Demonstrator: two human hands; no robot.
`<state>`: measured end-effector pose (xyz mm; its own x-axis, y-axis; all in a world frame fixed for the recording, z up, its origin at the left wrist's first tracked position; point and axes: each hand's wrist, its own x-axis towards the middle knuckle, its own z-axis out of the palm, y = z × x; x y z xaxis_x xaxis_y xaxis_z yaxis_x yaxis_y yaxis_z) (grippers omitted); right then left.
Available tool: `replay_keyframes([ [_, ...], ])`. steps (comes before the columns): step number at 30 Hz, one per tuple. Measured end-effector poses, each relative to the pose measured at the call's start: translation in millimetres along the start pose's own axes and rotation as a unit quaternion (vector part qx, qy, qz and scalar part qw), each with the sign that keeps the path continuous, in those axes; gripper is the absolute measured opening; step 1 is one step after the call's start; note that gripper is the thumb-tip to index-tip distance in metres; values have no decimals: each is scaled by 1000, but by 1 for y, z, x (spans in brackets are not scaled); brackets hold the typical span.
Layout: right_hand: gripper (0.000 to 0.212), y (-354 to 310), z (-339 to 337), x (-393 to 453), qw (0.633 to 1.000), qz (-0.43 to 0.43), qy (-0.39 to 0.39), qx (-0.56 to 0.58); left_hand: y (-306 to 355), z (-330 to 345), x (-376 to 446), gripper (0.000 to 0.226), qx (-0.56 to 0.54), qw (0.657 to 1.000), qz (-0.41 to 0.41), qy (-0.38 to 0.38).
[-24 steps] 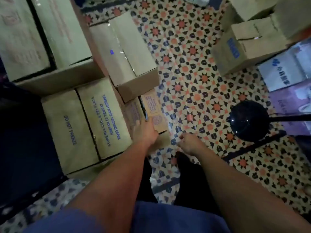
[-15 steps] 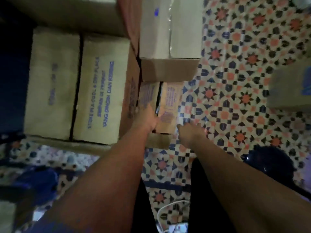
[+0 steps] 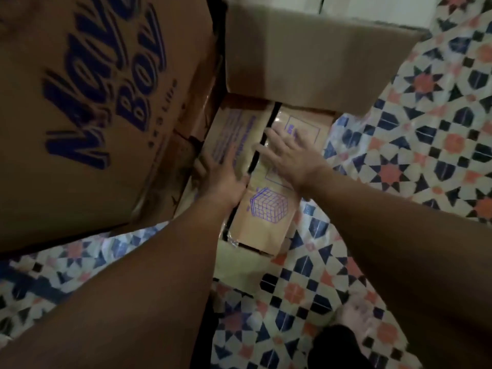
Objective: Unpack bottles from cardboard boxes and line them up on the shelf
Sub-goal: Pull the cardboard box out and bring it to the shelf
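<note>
Left hand (image 3: pixel 222 173) and right hand (image 3: pixel 288 153), fingers spread flat, rest on the flaps of a low cardboard box (image 3: pixel 266 209) on the tiled floor (image 3: pixel 426 155), gripping nothing

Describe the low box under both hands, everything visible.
The low cardboard box is brown, lying on the patterned floor beside a large printed carton. Two top flaps meet at a dark seam; purple print includes a stacked-cube drawing. Another carton overlaps its far end. Left hand and right hand rest on the flaps.

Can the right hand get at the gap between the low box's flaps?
Probably yes. The right hand already lies open on the right flap, fingers beside the gap; nothing covers it there.
</note>
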<state>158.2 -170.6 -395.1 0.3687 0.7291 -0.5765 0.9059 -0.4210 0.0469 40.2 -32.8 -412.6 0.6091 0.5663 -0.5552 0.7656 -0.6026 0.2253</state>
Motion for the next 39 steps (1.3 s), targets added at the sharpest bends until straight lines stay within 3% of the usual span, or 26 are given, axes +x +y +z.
replay_keyframes([
  [10,126,1,20,-8,1000,28,-10,-1,-4,8,0,83,2,998,-10,60],
  [15,121,-5,46,-33,998,50,-13,22,3,21,-20,85,62,996,41,54],
  [20,134,-29,93,-87,989,147,-16,33,22,46,-45,85,148,979,122,60],
  [22,127,-40,113,-114,982,178,-25,63,33,56,-52,89,159,971,174,34],
  [29,112,-88,157,-184,920,319,-52,222,82,84,-70,78,224,896,381,-37],
  [33,139,-115,162,-206,864,391,-79,307,104,107,-79,86,267,838,466,-93],
  [36,148,-116,165,-218,847,396,-76,347,111,105,-81,81,259,817,493,-149],
  [39,119,-98,165,-242,852,357,6,384,89,82,-82,61,178,820,511,-188],
])
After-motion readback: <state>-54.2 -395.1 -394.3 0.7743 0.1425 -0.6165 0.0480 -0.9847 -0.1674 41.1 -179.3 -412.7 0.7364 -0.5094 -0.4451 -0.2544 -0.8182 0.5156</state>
